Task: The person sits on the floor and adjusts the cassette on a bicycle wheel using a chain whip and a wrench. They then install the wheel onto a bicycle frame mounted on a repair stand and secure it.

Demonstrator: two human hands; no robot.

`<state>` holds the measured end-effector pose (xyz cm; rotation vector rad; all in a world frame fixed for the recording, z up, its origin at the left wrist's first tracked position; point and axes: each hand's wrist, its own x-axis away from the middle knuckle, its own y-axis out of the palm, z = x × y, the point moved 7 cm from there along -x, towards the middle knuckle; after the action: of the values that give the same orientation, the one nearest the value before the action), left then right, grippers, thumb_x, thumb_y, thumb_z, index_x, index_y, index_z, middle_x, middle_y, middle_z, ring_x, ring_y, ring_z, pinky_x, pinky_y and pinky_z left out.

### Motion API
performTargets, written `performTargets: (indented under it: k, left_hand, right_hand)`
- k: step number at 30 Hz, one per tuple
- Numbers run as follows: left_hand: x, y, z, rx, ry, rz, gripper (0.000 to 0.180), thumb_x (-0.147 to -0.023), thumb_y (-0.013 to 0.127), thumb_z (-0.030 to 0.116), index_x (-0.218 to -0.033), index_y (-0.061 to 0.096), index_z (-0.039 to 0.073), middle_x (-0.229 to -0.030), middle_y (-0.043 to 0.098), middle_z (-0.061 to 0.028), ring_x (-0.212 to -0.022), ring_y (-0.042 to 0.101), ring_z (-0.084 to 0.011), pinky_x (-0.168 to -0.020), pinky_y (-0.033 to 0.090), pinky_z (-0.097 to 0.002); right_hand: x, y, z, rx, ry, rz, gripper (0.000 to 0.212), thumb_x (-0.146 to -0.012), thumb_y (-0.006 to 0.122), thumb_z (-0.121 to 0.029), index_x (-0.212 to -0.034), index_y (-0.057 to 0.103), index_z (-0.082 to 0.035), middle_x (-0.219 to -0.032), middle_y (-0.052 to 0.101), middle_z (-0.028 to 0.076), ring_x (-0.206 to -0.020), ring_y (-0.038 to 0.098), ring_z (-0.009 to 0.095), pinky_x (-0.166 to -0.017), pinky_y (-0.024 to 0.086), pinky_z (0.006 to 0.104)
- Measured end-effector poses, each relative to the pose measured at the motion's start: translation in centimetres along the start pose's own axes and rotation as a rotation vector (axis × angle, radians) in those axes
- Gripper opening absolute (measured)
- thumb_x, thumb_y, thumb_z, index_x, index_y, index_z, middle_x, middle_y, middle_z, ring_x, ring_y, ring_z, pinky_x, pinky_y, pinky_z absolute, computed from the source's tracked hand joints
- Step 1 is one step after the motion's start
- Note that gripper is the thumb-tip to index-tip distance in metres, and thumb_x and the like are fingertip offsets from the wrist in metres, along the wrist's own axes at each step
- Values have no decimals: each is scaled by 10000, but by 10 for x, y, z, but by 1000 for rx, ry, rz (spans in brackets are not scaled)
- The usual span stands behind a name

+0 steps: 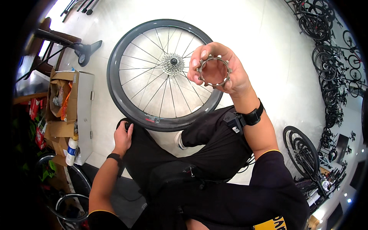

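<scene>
My right hand [220,71] is raised over the right part of the wheel. Its fingers are closed around the rim of a small toothed metal ring, a sprocket [199,70], held with its round opening facing up at me. Beneath lies a bicycle wheel [115,90] with a black deep rim, dark spokes and a silver cassette [168,68] at its hub. My left hand [122,137] rests at my left knee, near the wheel's lower edge. Its fingers are curled by a small dark shape, which I cannot make out against the black trousers.
An open cardboard box [63,96] stands to the left, with a white bottle [71,149] beside it. A floor pump [85,53] is at the upper left. Bicycles [303,153] and a long row of more bikes [326,73] line the right side.
</scene>
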<state>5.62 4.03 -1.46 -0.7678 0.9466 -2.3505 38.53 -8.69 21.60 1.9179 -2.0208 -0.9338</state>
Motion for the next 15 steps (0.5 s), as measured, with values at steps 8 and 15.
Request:
performTargets:
  k: [8, 15]
  left_hand:
    - [0, 3, 6, -56, 23, -8, 288, -920, 592, 300, -1000, 560, 25, -855, 634, -213, -801, 602, -425, -690, 475, -462]
    - [1, 4, 2, -70, -9, -27, 302, -922, 590, 307, -1030, 565, 27, -889, 642, -224, -832, 608, -427, -697, 480, -462]
  right_hand:
    - [16, -7, -12, 81, 31, 61, 632, -641, 880, -266, -1158, 579, -63, -1075, 597, 130, -891, 620, 250, -695, 510, 326]
    - [16, -28, 3, 381, 98, 36, 616, -714, 830, -237, -1235, 560, -47, -1170, 604, 176, -1000, 624, 229, -860, 520, 331]
